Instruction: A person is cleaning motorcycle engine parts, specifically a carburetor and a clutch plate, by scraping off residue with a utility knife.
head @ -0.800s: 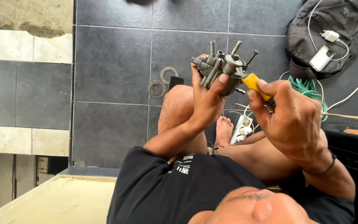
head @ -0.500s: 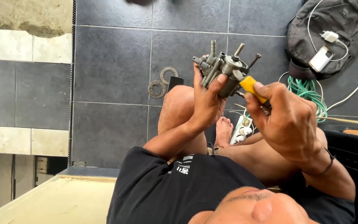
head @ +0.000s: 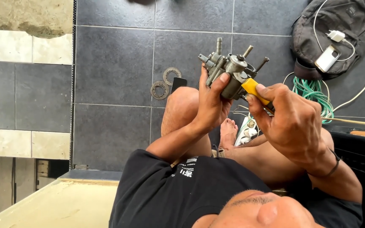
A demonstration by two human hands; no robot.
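My left hand (head: 213, 103) grips a grey metal carburetor (head: 229, 69) with several short tubes and screws sticking out, held up over my bent knee. My right hand (head: 290, 122) holds a yellow-handled screwdriver (head: 254, 90), its handle pinched between thumb and fingers, with the tip end against the carburetor's right side. The screwdriver's tip is hidden by the metal body. A dark band sits on my right wrist.
Two round toothed metal discs (head: 165, 83) lie on the dark floor tiles beside a small black object (head: 178, 83). A dark backpack (head: 339, 33) with a phone and white charger lies at the upper right, a green cord coil (head: 313, 95) below it. A white power strip (head: 246, 131) lies near my foot.
Both hands and the carburetor shifted slightly; the screwdriver stays pressed against the carburetor's side, with my right hand's grip turned a little.
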